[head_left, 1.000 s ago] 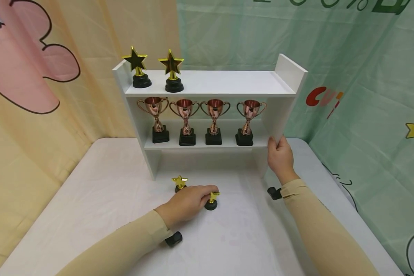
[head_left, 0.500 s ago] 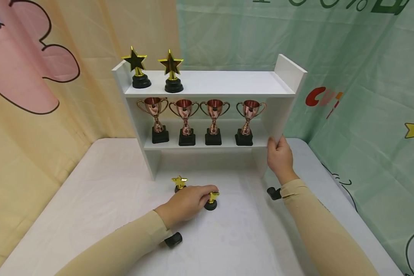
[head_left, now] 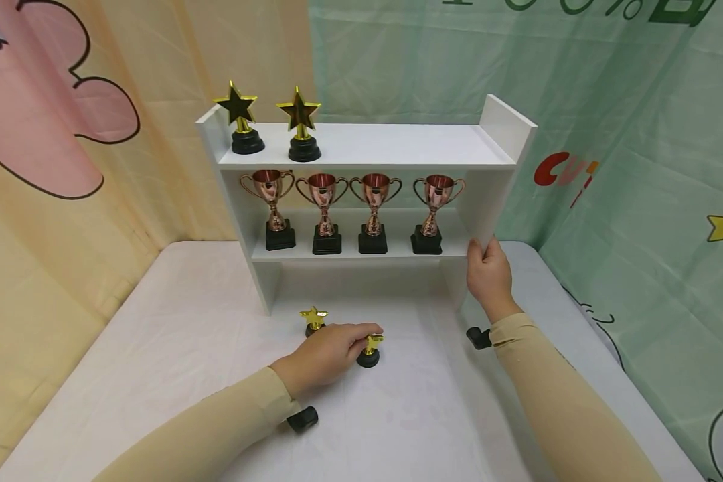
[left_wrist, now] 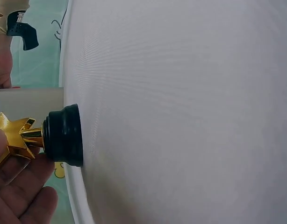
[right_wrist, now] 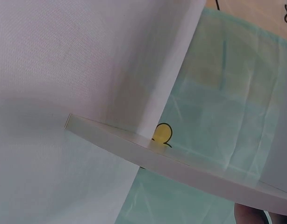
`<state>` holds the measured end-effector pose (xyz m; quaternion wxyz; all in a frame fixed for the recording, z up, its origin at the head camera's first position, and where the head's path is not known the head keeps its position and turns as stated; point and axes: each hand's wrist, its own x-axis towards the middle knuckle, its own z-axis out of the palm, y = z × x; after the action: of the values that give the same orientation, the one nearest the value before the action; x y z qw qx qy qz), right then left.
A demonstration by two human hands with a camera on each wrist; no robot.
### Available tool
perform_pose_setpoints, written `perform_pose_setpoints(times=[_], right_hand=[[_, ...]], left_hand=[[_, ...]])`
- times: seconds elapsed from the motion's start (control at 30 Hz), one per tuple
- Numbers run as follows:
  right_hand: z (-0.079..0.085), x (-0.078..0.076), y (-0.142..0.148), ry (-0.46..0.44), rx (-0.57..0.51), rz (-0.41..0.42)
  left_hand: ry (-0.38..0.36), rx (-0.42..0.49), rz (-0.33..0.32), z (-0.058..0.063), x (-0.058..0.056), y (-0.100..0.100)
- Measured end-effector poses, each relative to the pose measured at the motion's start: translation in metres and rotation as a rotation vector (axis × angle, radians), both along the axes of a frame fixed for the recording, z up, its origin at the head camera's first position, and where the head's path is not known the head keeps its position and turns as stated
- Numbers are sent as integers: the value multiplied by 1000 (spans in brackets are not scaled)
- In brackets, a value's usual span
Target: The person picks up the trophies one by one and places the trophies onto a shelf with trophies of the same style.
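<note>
My left hand [head_left: 331,353] pinches a small gold star trophy [head_left: 370,349] by its star. In the left wrist view the trophy's black base [left_wrist: 64,135] stands upright at the white tabletop, with thumb and fingers about the star. Another gold star trophy [head_left: 313,317] stands just behind that hand, its base partly hidden. My right hand [head_left: 490,276] grips the right side panel of the white shelf [head_left: 367,259]. Only fingertips [right_wrist: 248,215] of it show in the right wrist view, at the panel's edge [right_wrist: 181,170].
Several copper-coloured cup trophies [head_left: 375,209] line the middle shelf. Two star trophies, one at the far left [head_left: 247,140] and one beside it [head_left: 303,148], stand on the top shelf. Curtains [head_left: 397,60] hang behind and beside the white table [head_left: 156,314].
</note>
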<state>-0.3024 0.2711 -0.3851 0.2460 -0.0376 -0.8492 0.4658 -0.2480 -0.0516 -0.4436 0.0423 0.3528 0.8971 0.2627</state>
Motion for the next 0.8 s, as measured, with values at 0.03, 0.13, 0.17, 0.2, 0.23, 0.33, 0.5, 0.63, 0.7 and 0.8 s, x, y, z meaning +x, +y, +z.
perform_pose_setpoints(times=[0.03, 0.13, 0.17, 0.2, 0.23, 0.33, 0.5, 0.63, 0.7, 0.8], right_hand=[[0, 0, 0, 1, -1, 1], [0, 0, 0, 3, 0, 0], [0, 0, 0, 3, 1, 0], [0, 0, 0, 4, 1, -1], [-1, 0, 0, 4, 2, -3], [-1, -1, 0, 4, 5, -6], [-1, -1, 0, 6, 6, -9], [-2, -2, 0, 6, 17, -15], [-2, -3, 0, 6, 24, -18], [-3, -3, 0, 4, 28, -22]], left_hand=[[3, 0, -2, 0, 0, 0], [12, -7, -11, 1, -1, 0], [14, -9, -14, 1, 0, 0], [18, -12, -17, 2, 0, 0], [19, -13, -20, 2, 0, 0], [21, -15, -26, 4, 0, 0], [45, -3, -25, 5, -1, -2], [68, 14, -23, 8, -2, -3], [77, 22, -23, 10, -1, -3], [97, 37, -27, 12, 0, -4]])
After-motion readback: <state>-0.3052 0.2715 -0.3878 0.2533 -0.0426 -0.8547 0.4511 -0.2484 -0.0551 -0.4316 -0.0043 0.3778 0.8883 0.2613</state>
